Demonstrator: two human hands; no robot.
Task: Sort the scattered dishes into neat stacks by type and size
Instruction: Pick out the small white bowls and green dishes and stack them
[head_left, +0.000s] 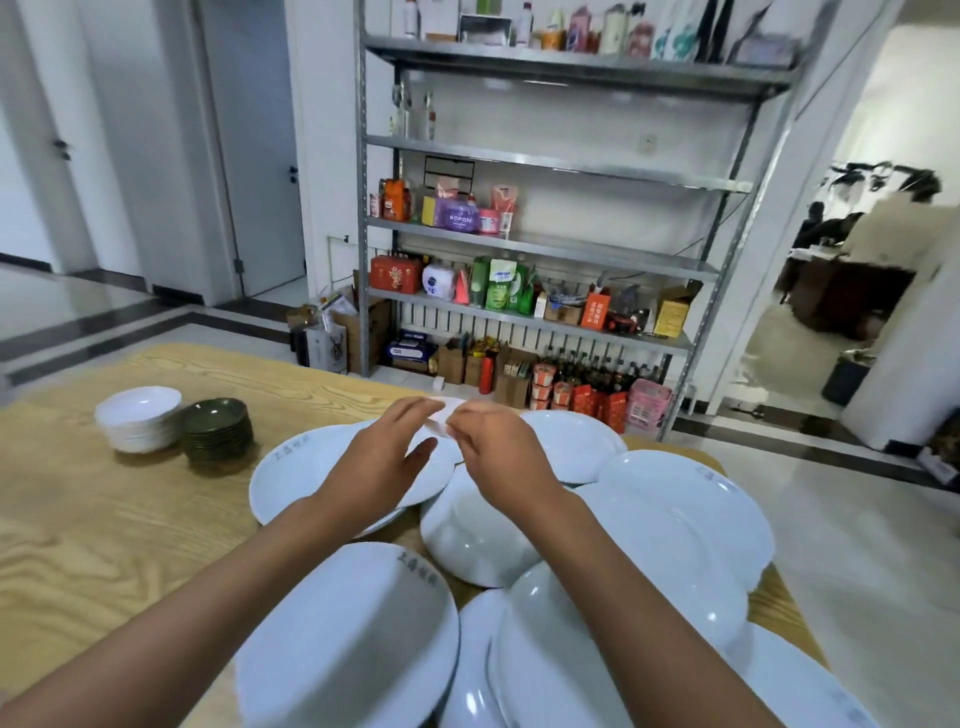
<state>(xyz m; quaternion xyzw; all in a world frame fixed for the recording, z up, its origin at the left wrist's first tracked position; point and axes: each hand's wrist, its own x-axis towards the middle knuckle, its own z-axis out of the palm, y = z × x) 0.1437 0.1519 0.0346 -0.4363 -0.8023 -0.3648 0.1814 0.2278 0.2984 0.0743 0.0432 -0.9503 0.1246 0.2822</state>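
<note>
Several large white plates lie overlapping on the wooden table (93, 525); one plate (353, 639) is nearest me and another plate (691, 504) lies at the right. My right hand (498, 452) pinches a small white dish (442, 408), blurred, above the far plates. My left hand (384, 457) reaches to the same dish, its straight fingers touching the dish's left rim and the thumb spread apart below. A stack of white bowls (137, 421) and a stack of dark green dishes (215, 428) stand side by side at the far left.
The table's right edge runs close beside the plates, with tiled floor beyond. A metal shelf rack (545, 244) full of boxes and bottles stands behind the table. Bare wood lies at the left, in front of the two stacks.
</note>
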